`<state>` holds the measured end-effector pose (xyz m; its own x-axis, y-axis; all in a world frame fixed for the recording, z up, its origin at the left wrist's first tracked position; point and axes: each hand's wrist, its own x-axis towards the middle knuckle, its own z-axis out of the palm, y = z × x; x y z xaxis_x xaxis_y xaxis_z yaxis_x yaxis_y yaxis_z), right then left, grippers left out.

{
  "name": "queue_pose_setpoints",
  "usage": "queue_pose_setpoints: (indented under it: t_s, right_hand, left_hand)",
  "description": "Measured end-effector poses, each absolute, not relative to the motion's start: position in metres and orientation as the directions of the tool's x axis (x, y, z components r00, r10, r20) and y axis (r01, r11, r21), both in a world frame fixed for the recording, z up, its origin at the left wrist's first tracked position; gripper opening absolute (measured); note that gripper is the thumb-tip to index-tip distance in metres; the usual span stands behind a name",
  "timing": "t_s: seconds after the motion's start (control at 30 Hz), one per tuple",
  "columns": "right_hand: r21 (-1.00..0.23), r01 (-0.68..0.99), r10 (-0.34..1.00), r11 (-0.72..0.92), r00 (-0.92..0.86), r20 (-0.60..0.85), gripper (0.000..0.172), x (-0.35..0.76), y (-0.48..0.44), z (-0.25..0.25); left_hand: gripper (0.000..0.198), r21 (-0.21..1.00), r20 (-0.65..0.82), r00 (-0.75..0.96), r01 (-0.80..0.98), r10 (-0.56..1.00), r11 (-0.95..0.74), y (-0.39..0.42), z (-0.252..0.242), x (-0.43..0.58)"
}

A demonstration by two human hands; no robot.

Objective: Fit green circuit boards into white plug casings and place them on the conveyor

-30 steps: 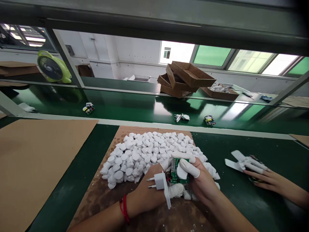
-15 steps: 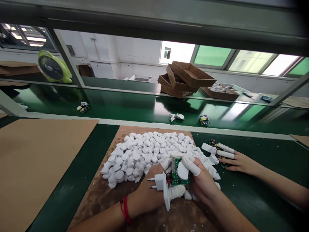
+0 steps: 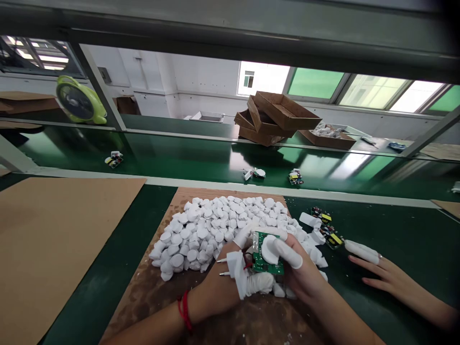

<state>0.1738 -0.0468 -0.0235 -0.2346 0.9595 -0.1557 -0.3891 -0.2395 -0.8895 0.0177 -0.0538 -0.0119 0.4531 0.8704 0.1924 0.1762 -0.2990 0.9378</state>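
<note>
My left hand [image 3: 226, 280], with white finger cots and a red bracelet at the wrist, grips a green circuit board [image 3: 259, 261] from the left. A white two-pin plug piece [image 3: 235, 272], joined to the board by a red wire, rests over this hand. From the right, my right hand [image 3: 296, 261] holds the same board, its cotted thumb pressing on a round white pad [image 3: 269, 249] on the board's face. Both hands are closed, and some fingers are hidden behind the board. Just beyond them spreads a heap of white pads [image 3: 215, 223] on a brown cardboard sheet [image 3: 143, 292].
Another person's hand [image 3: 381, 268] is at the right, near circuit boards with plugs [image 3: 328, 232]. Several assemblies [image 3: 295, 177] lie on the green conveyor belt [image 3: 179, 160]. Cardboard trays [image 3: 283, 112] are stacked behind. A green fan [image 3: 77, 99] stands left, above a cardboard sheet [image 3: 72, 230].
My right thumb has shifted on the pad, and the plug piece has tilted. The other person's hand has drawn back to the right from the boards. Assemblies on the belt have moved left.
</note>
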Motion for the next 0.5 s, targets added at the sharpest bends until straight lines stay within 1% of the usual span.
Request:
queue_pose_setpoints:
  t_s: [0.1, 0.2, 0.27, 0.37, 0.5]
  right_hand:
    - [-0.886, -0.382, 0.931, -0.265, -0.341, -0.131, 0.039, 0.175, -0.045, -0.020]
    - [-0.882, -0.384, 0.924, -0.272, -0.361, -0.128, 0.050, 0.174, -0.044, -0.017]
    - [-0.891, -0.379, 0.929, -0.252, -0.352, -0.114, 0.055, 0.173, -0.043, -0.016]
    - [-0.903, -0.366, 0.931, -0.227, -0.353, -0.091, 0.055, 0.172, -0.044, -0.015]
    - [-0.912, -0.345, 0.931, -0.224, -0.351, -0.096, 0.050, 0.172, -0.045, -0.016]
  left_hand:
    - [0.046, 0.964, 0.183, 0.523, 0.071, 0.833, -0.257, -0.054, -0.012, 0.015]
    - [0.048, 0.958, 0.227, 0.518, 0.033, 0.825, -0.284, -0.054, -0.017, 0.014]
    - [0.053, 0.942, 0.253, 0.469, 0.080, 0.846, -0.326, -0.055, -0.023, 0.013]
    - [0.062, 0.913, 0.254, 0.419, 0.194, 0.872, -0.359, -0.056, -0.030, 0.013]
    - [0.060, 0.894, 0.247, 0.428, 0.245, 0.870, -0.374, -0.056, -0.031, 0.013]
